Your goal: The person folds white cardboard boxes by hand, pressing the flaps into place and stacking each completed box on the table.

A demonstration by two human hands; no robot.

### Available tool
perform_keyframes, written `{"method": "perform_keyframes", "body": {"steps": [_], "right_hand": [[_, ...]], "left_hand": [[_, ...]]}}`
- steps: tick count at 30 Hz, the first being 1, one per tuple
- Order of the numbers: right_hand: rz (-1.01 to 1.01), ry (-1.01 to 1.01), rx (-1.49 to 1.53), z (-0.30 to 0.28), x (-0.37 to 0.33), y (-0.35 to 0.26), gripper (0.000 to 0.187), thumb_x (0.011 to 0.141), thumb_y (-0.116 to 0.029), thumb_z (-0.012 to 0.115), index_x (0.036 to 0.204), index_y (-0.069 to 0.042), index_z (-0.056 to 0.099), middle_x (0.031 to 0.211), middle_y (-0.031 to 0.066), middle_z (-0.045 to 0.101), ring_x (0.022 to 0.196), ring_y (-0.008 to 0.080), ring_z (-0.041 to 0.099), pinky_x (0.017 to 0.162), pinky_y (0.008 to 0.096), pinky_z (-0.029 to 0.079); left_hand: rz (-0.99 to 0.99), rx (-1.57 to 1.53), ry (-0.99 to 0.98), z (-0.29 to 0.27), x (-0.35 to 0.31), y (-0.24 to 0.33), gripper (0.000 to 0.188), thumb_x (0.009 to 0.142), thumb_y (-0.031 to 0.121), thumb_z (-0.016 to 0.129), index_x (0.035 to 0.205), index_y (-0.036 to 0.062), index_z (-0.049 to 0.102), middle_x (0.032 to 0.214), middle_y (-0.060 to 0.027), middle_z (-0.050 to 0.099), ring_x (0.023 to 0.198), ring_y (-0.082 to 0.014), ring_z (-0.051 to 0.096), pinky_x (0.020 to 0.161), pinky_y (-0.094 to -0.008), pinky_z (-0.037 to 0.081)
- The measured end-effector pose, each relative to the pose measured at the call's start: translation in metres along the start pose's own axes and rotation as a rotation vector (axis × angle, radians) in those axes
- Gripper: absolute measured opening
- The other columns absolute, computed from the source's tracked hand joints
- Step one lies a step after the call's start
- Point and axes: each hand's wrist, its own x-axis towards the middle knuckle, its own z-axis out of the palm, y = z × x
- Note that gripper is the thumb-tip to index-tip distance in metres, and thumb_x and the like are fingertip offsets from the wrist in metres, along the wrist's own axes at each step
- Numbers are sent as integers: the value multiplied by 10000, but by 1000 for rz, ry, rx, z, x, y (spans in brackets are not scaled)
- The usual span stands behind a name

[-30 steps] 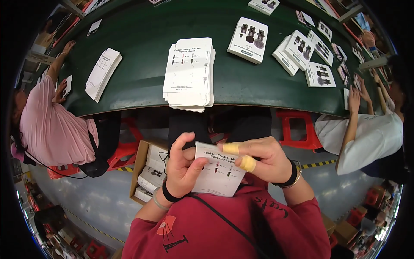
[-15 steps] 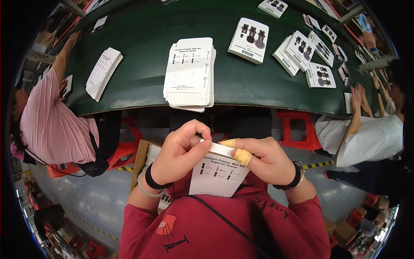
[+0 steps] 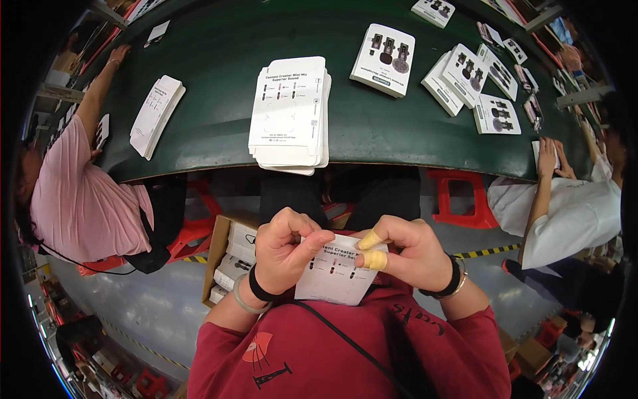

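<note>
A white printed carton (image 3: 332, 282) with small microphone pictures is held upright against my red shirt, its top edge level with my fingers. My left hand (image 3: 289, 249) pinches its upper left corner between thumb and bent fingers. At the upper right corner my right hand (image 3: 405, 253), with yellow tape on thumb and forefinger, grips the same carton. The carton's far side is hidden. Past my hands, a stack of flat white cartons (image 3: 286, 110) lies at the table's near edge.
On the green table (image 3: 219, 80) lie a smaller carton stack (image 3: 156, 118) and, to the right, several printed boxes (image 3: 464, 74). An open cardboard box (image 3: 214, 266) holding packs stands beside my left arm. Co-workers sit left and right, near red stools (image 3: 462, 199).
The carton's white top edge strip, seen before between my hands, no longer shows. Both hands have shifted slightly and the carton's printed face is turned more upward.
</note>
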Motion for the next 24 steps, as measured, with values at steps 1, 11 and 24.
{"method": "perform_keyframes", "body": {"steps": [1, 11, 24], "right_hand": [[1, 1, 0, -3, -2, -3, 162, 919, -48, 684, 1030, -15, 570, 937, 46, 695, 886, 79, 656, 743, 239, 529], [-260, 886, -336, -115, -3, -30, 391, 949, -30, 616, 1327, 36, 540, 1108, 63, 678, 1016, 109, 627, 875, 223, 470], [-260, 1093, -1030, -218, 57, 64, 306, 926, -97, 638, 1222, -21, 649, 1204, 170, 680, 1036, 218, 680, 878, 296, 507]], "left_hand": [[-1, -14, 20, 2, 1, -1, 119, 943, 29, 616, 969, 31, 500, 870, -67, 600, 672, -84, 533, 619, -219, 431], [52, 640, 391, -52, 77, -3, 411, 882, 138, 735, 1207, -22, 541, 899, -71, 582, 703, -117, 551, 604, -238, 454], [-179, 1021, 295, -97, 110, -37, 511, 875, 317, 741, 1201, -46, 588, 895, -137, 611, 837, -231, 585, 764, -333, 496]]}}
